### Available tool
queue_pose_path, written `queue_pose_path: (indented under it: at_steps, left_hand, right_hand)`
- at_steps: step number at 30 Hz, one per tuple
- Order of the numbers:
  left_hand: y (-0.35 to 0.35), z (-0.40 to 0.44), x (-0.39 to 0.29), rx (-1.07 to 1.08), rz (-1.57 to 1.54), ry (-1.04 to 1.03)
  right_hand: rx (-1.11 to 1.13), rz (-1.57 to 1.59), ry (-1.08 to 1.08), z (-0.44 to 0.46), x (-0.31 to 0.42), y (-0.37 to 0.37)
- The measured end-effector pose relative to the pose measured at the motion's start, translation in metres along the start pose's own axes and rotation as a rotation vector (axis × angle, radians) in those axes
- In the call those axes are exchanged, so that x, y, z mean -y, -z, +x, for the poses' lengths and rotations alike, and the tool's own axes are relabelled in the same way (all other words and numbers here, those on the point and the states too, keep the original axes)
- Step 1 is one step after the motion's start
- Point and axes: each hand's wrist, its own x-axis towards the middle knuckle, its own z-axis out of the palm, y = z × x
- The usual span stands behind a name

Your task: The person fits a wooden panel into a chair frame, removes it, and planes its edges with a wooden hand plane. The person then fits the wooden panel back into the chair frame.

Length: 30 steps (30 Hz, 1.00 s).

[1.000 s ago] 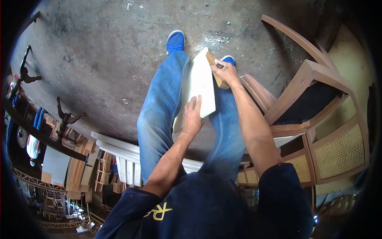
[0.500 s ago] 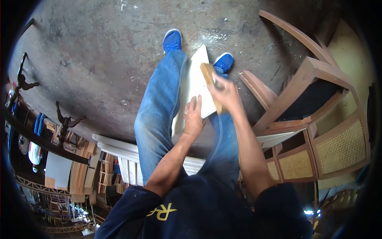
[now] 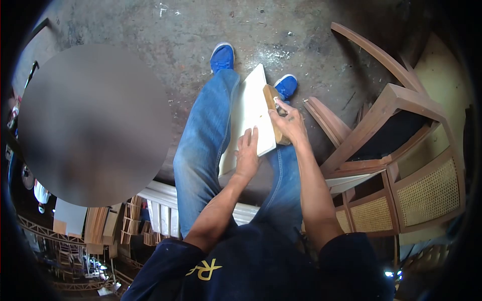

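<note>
Between my knees a white-faced board point(image 3: 247, 108) stands lengthwise, its far pointed corner near my shoes. My left hand point(image 3: 247, 153) lies on the board's near part with fingers stretched out. At the right edge of the board is a wooden hand plane point(image 3: 271, 98), long and block-shaped. My right hand point(image 3: 289, 122) is wrapped round the plane's middle, thumb and fingers about the part at its opening. The plane's underside and the edge beneath it are hidden.
Brown wooden chair frames point(image 3: 369, 118) stand close on the right, with woven cane panels point(image 3: 431, 179) behind. White slatted furniture point(image 3: 161, 193) is behind my legs. White shavings or dust point(image 3: 268, 56) lie on the concrete floor. A round blur hides the left side.
The plane has shifted slightly right along with my right hand, which was smeared by motion and is now sharp. My left hand stays on the board. The whole view has moved a little.
</note>
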Motion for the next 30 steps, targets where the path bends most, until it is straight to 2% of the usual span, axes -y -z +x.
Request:
queue_pose_path:
  at_steps: [2,4,7,10,11,14,16,20,23,24,26,28,30]
  left_hand:
    - [-0.003,0.004,0.002,0.022,0.000,0.009]
    - [-0.008,0.005,0.006,0.069,0.000,0.038]
    - [-0.013,0.005,0.009,0.056,-0.002,0.007]
    - [-0.009,0.005,0.008,0.019,0.075,-0.046]
    - [-0.009,-0.001,0.005,0.031,0.071,-0.030]
    - [-0.007,0.007,-0.001,0.018,0.053,-0.014]
    - [-0.005,0.003,0.002,0.024,0.042,-0.004]
    - [-0.018,0.001,0.009,0.067,0.005,0.027]
    - [-0.021,0.006,0.020,0.035,0.011,-0.018]
    - [-0.018,0.008,0.023,0.022,0.004,-0.026]
    - [-0.018,-0.010,0.021,0.037,-0.030,-0.027]
    - [-0.018,-0.001,0.017,0.001,-0.076,-0.045]
    - [-0.006,-0.006,0.006,-0.055,-0.105,-0.061]
  right_hand:
    - [0.030,0.026,-0.024,0.015,0.003,-0.004]
    - [0.086,0.080,-0.019,0.076,-0.011,-0.023]
    - [0.024,-0.151,-0.077,0.145,-0.019,-0.041]
    - [0.003,-0.119,-0.063,0.130,-0.014,-0.040]
    - [0.074,0.029,-0.061,0.111,-0.017,-0.033]
    - [0.020,0.000,0.063,0.040,-0.002,-0.012]
    - [0.034,0.012,0.033,0.033,-0.001,-0.011]
    - [0.080,-0.015,-0.049,0.092,-0.005,-0.023]
    - [0.057,-0.233,-0.090,0.154,-0.024,-0.037]
    - [0.130,-0.237,-0.036,0.163,-0.030,-0.036]
    - [0.049,0.403,-0.146,0.154,-0.076,-0.057]
    - [0.303,0.846,-0.429,0.092,-0.064,-0.023]
    - [0.436,1.307,-0.492,0.047,-0.081,-0.014]
